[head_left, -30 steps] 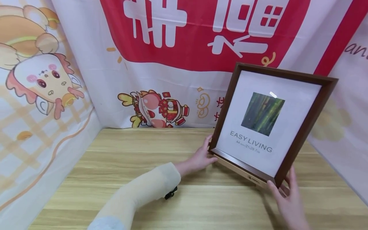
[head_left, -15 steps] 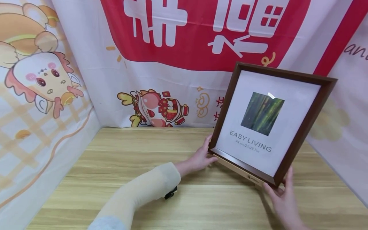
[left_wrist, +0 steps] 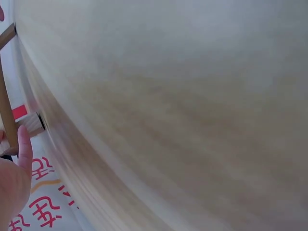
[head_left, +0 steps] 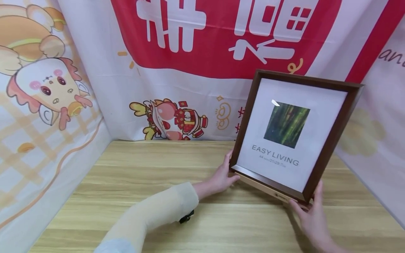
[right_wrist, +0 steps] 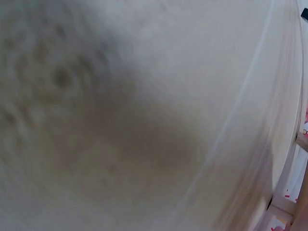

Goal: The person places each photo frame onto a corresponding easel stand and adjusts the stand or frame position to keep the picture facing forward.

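Observation:
A dark brown picture frame (head_left: 332, 140) stands tilted on a pale wooden stand (head_left: 265, 188) toward the right of the table in the head view. Behind its glass is a white sheet reading "EASY LIVING" with a green bamboo picture. My left hand (head_left: 219, 177) holds the lower left corner, thumb at the stand's front ledge and fingers at the side. At the lower right corner, my right hand (head_left: 313, 218) grips with its thumb in front and fingers along the side. The left wrist view catches part of the left hand (left_wrist: 14, 187) beside a wooden stand leg (left_wrist: 32, 123).
The wood-grain table (head_left: 152, 175) spreads left and in front of the frame. A red and white printed cloth (head_left: 196, 59) hangs close behind it. Cartoon-printed cloth (head_left: 47, 91) lines the left side, and pale cloth (head_left: 373, 140) the right.
The frame's upper part has shifted slightly left, and the glare on its glass has slid left. My right hand has drawn slightly closer in at the lower right corner.

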Action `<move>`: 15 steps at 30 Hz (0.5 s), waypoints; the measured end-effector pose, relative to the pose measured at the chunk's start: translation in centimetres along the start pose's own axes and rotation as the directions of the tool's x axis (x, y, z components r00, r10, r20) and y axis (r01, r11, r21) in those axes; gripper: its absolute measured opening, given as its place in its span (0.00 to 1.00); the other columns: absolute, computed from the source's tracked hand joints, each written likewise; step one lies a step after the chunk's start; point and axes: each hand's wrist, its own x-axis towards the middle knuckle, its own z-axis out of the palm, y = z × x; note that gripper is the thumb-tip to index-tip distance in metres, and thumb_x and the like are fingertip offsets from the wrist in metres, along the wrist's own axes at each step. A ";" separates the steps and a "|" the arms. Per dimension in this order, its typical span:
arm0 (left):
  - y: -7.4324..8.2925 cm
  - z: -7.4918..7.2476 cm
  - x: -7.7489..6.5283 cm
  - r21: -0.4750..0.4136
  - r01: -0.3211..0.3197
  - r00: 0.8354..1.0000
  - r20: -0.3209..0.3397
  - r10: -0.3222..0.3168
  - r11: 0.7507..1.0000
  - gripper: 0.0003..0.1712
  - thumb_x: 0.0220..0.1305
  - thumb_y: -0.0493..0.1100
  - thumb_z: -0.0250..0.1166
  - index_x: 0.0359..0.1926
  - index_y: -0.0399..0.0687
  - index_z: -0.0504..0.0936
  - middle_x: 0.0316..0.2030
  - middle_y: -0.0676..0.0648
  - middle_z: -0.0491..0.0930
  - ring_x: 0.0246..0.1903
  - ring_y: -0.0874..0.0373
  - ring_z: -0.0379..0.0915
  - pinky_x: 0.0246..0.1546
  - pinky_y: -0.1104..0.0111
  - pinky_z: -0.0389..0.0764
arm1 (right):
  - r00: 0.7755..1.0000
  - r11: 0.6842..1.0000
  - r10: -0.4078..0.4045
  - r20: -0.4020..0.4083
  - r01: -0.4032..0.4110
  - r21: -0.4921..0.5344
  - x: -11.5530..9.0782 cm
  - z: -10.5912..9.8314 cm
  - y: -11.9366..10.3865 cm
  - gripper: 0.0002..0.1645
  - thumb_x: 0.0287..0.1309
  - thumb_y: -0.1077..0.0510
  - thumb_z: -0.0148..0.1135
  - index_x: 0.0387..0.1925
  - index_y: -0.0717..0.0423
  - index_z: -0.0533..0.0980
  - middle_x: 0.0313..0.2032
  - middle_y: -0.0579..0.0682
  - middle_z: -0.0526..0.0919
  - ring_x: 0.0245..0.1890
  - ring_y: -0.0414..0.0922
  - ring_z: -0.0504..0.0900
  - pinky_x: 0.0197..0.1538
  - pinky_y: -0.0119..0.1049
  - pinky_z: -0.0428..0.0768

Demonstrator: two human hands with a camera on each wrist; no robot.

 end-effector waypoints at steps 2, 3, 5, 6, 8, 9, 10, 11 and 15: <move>0.0 -0.2 -0.4 -0.017 -0.003 1.000 -0.021 0.003 1.000 0.59 0.57 0.31 0.69 0.76 0.51 0.37 0.67 0.37 0.64 0.63 0.48 0.65 0.65 0.63 0.64 | 0.999 1.000 -0.031 0.009 0.031 0.007 0.3 0.2 -0.1 0.67 0.54 0.77 0.63 0.76 0.43 0.29 0.58 0.70 0.62 0.40 0.21 0.70 0.41 0.14 0.74; 0.0 -0.3 -0.6 -0.012 0.002 0.999 -0.034 -0.002 1.000 0.58 0.57 0.31 0.69 0.76 0.51 0.37 0.68 0.37 0.62 0.63 0.47 0.65 0.65 0.63 0.64 | 0.999 0.999 -0.046 0.015 0.046 0.008 0.5 0.3 -0.1 0.68 0.53 0.77 0.63 0.76 0.44 0.29 0.57 0.70 0.62 0.41 0.20 0.69 0.41 0.14 0.74; -0.1 -0.5 -1.2 -0.007 0.028 0.998 -0.057 -0.028 1.000 0.58 0.58 0.31 0.68 0.76 0.52 0.37 0.70 0.37 0.58 0.60 0.46 0.68 0.63 0.63 0.68 | 0.997 0.997 -0.073 0.028 0.072 0.017 0.8 0.5 -0.2 0.68 0.51 0.78 0.64 0.76 0.45 0.30 0.58 0.71 0.62 0.42 0.20 0.68 0.42 0.14 0.74; -0.1 -0.6 -1.4 0.001 0.040 0.997 -0.070 -0.040 0.999 0.57 0.58 0.32 0.68 0.76 0.52 0.38 0.70 0.37 0.57 0.59 0.45 0.69 0.62 0.62 0.69 | 0.996 0.996 -0.082 0.037 0.081 0.022 1.0 0.6 -0.2 0.68 0.51 0.79 0.64 0.76 0.46 0.30 0.58 0.71 0.62 0.43 0.20 0.69 0.42 0.14 0.74; -0.1 -0.8 -2.0 0.007 0.073 0.993 -0.092 -0.072 0.997 0.57 0.59 0.32 0.68 0.76 0.52 0.37 0.71 0.37 0.55 0.60 0.44 0.68 0.62 0.60 0.68 | 0.995 0.996 -0.085 0.060 0.083 0.029 1.3 0.9 -0.2 0.69 0.51 0.78 0.64 0.76 0.45 0.30 0.58 0.71 0.62 0.42 0.21 0.69 0.41 0.16 0.75; -0.1 -0.8 -2.3 0.015 0.087 0.991 -0.104 -0.085 0.996 0.57 0.59 0.33 0.68 0.76 0.52 0.37 0.72 0.37 0.55 0.60 0.44 0.68 0.63 0.60 0.68 | 0.994 0.996 -0.078 0.077 0.076 0.037 1.5 1.0 -0.2 0.69 0.52 0.77 0.64 0.76 0.43 0.29 0.59 0.72 0.62 0.42 0.21 0.70 0.40 0.17 0.76; 0.0 -0.9 -2.6 0.015 0.103 0.988 -0.115 -0.100 0.995 0.57 0.59 0.33 0.68 0.76 0.51 0.37 0.72 0.37 0.53 0.60 0.44 0.67 0.63 0.59 0.67 | 0.993 0.997 -0.069 0.096 0.064 0.052 1.6 1.1 -0.2 0.69 0.53 0.76 0.64 0.76 0.42 0.27 0.60 0.73 0.61 0.42 0.21 0.70 0.40 0.18 0.78; 0.0 -1.0 -2.8 0.017 0.114 0.986 -0.127 -0.111 0.993 0.57 0.59 0.33 0.68 0.76 0.50 0.37 0.72 0.37 0.53 0.64 0.44 0.62 0.66 0.58 0.62 | 0.992 0.997 -0.058 0.115 0.051 0.064 1.8 1.3 -0.2 0.69 0.54 0.76 0.64 0.76 0.40 0.27 0.60 0.73 0.60 0.41 0.22 0.71 0.39 0.20 0.78; 0.1 -1.6 -3.9 0.015 0.165 0.973 -0.163 -0.160 0.986 0.58 0.60 0.33 0.67 0.76 0.51 0.35 0.74 0.38 0.48 0.67 0.44 0.58 0.67 0.57 0.59 | 0.984 0.995 -0.038 0.174 0.022 0.095 2.5 2.0 0.0 0.68 0.56 0.74 0.63 0.75 0.39 0.25 0.63 0.73 0.57 0.41 0.27 0.75 0.40 0.21 0.79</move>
